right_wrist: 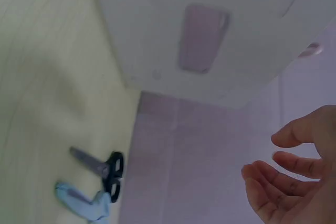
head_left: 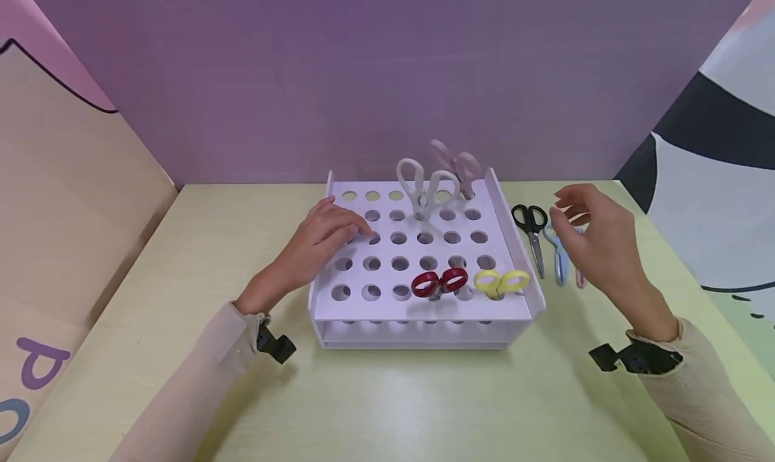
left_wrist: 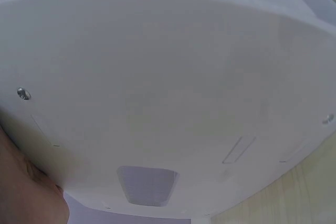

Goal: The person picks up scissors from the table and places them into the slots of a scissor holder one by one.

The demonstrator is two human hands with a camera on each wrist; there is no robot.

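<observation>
A white rack (head_left: 363, 312) with rows of round holes stands on the table. Red scissors (head_left: 443, 286), yellow scissors (head_left: 498, 286), white scissors (head_left: 422, 210) and pale pink scissors (head_left: 466, 179) stand in it, handles up. My left hand (head_left: 321, 240) rests at the rack's left edge, fingers spread over the top; the left wrist view shows mostly the rack's side panel (left_wrist: 157, 77). To the right of the rack, my right hand (head_left: 599, 240) hovers with loosely bent fingers and holds nothing. Near it lie black-handled scissors (head_left: 534, 230), light blue scissors (head_left: 561, 267) and a partly hidden pink item (head_left: 580, 278).
The rack's raised right side wall (head_left: 514, 237) stands between its holes and the loose scissors. A purple wall panel (head_left: 272, 99) closes off the back of the table (head_left: 387, 401), with printed panels at left and right.
</observation>
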